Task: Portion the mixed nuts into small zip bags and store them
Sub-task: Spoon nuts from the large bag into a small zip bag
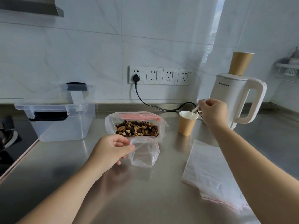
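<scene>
A large clear zip bag (111, 125) full of mixed nuts (136, 130) lies open on the steel counter at centre. Just in front of it, my left hand (110, 151) pinches the rim of a small empty zip bag (144, 155), which stands open. My right hand (212, 113) grips the handle of a white plastic spoon (194, 110) whose bowl sits inside a brown paper cup (186, 124) to the right of the nuts. A stack of flat small zip bags (208, 172) lies on the counter at the right, partly under my right forearm.
A clear plastic storage box (64, 125) with its lid resting on top stands at the left, next to a stove edge (8, 135). A white electric kettle (237, 97) with a paper cup (241, 63) on its lid stands at the back right; its black cord (145, 101) runs to the wall sockets.
</scene>
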